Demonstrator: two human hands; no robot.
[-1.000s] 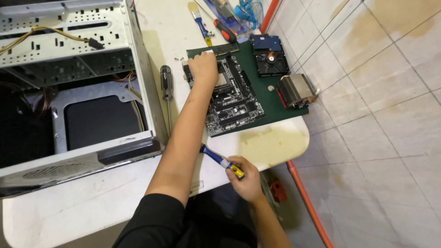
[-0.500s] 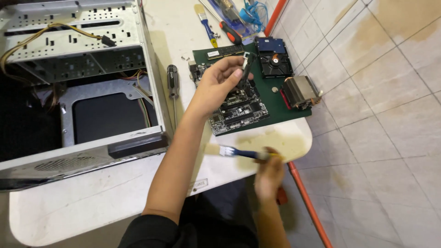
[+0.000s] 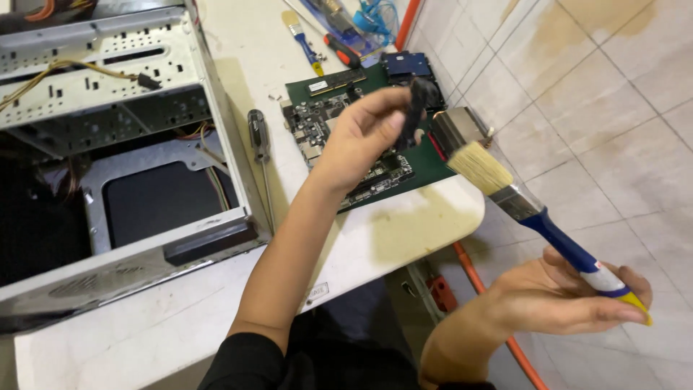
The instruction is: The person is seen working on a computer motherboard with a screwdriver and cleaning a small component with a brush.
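My left hand (image 3: pixel 361 137) has its grip pinched on a small dark part (image 3: pixel 414 108), lifted above the motherboard (image 3: pixel 375 173) on its green mat (image 3: pixel 433 162) on the white desk (image 3: pixel 404 231). My right hand (image 3: pixel 563 300) grips closed on the blue handle of a paintbrush (image 3: pixel 505 188), bristles pointing toward that part, held off the desk edge over the tiled floor (image 3: pixel 613 130)

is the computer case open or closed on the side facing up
Open: the computer case lies on the white table with no side panel, its metal tray and loose wires exposed.
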